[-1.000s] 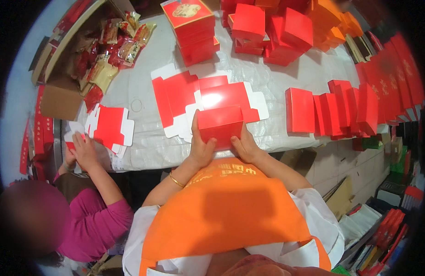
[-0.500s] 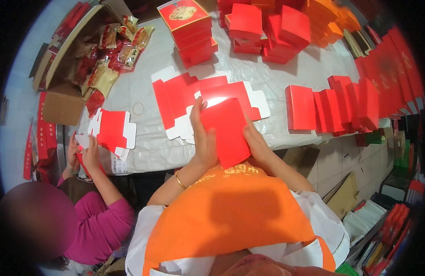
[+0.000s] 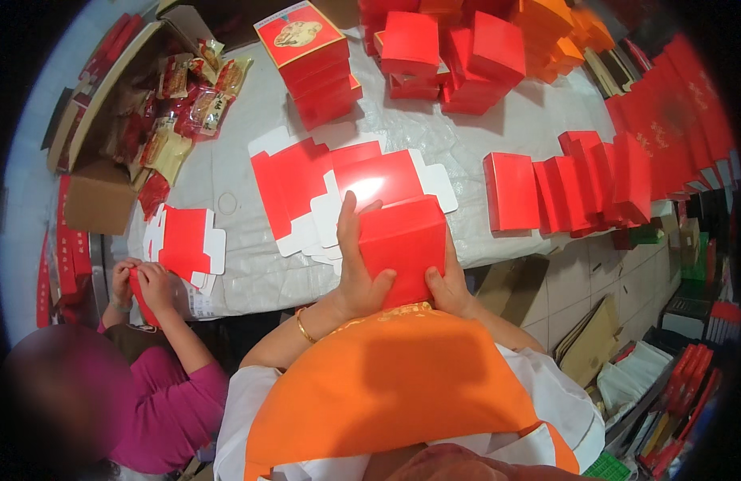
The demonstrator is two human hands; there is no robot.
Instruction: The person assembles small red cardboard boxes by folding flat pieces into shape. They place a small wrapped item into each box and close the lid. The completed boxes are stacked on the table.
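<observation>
- Compared with the earlier frame, the red box [image 3: 403, 245] is turned, and two of its faces show now instead of mainly one broad face.
- It is held just on the near side of the flat red blanks [image 3: 378, 175].
- The left hand [image 3: 357, 268] is half open around its left side, thumb on the near face; the right hand [image 3: 450, 290] is holding the right side likewise.
- I judge it light, of thin glossy card: stiff at folds, easy to dent, a little slippery.
- Best hold is on opposite sides, close to folded edges, with gentle pressure.
</observation>
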